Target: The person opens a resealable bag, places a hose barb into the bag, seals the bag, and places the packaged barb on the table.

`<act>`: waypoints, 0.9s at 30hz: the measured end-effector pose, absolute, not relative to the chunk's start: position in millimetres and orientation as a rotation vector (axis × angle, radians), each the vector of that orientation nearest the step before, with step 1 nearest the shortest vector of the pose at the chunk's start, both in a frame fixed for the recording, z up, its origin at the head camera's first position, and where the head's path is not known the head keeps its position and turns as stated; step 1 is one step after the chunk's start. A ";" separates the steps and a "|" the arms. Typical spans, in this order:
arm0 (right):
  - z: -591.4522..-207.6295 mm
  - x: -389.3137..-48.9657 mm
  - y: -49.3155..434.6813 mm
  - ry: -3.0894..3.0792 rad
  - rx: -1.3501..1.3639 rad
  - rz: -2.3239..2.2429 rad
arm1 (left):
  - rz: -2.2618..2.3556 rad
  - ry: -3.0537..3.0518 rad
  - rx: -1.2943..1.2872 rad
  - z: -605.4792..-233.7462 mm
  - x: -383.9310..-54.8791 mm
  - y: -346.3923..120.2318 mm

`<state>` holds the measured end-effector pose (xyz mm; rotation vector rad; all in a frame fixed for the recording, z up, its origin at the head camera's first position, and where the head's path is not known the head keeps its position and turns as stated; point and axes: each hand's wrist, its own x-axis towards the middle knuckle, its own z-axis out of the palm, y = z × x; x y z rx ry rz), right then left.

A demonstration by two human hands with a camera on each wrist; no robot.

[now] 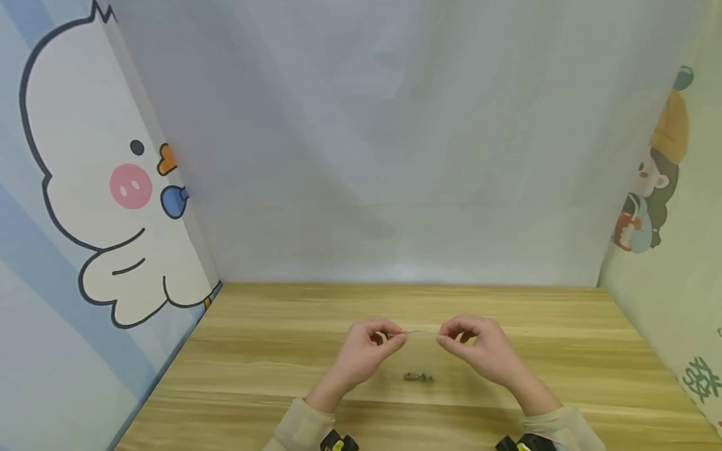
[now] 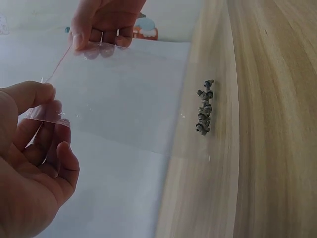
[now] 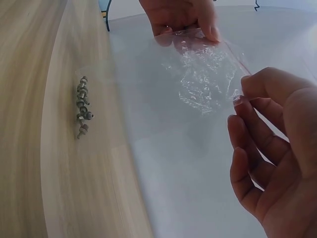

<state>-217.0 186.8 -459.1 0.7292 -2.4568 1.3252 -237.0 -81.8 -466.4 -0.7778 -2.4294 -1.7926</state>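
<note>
A clear plastic zip bag (image 2: 133,94) with a thin red line along its top hangs between my two hands. Small dark metal screws (image 2: 204,109), several of them, lie in a row along the bag's bottom end; the right wrist view shows the same screws (image 3: 83,106). My left hand (image 1: 361,357) pinches one top corner of the bag between thumb and fingers. The opposite top corner is pinched by my right hand (image 1: 487,351). From the head view the bag is nearly invisible, apart from its thin top edge (image 1: 422,331). Whether the seal is parted I cannot tell.
Below the hands stretches a wood-grain table (image 1: 254,376). A pale grey sheet (image 1: 366,156) rises behind it. Printed cartoon panels stand on both sides, a white bird (image 1: 84,138) at left and a child figure (image 1: 654,175) at right.
</note>
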 end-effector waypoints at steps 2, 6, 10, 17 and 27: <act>-459.9 -216.8 186.0 -2.445 0.726 1.320 | -1.786 -2.414 -0.784 -465.9 -236.1 -80.9; -461.1 -216.6 184.4 -2.426 0.730 1.322 | -1.779 -2.393 -0.794 -465.0 -235.0 -79.1; -459.9 -215.8 184.2 -2.398 0.740 1.314 | -1.774 -2.380 -0.820 -463.1 -234.4 -76.4; -456.1 -214.8 185.0 -2.353 0.761 1.271 | -1.793 -2.384 -0.843 -461.9 -235.3 -72.3; -457.4 -212.6 181.4 -2.353 0.797 1.289 | -1.747 -2.378 -0.890 -460.1 -233.1 -68.5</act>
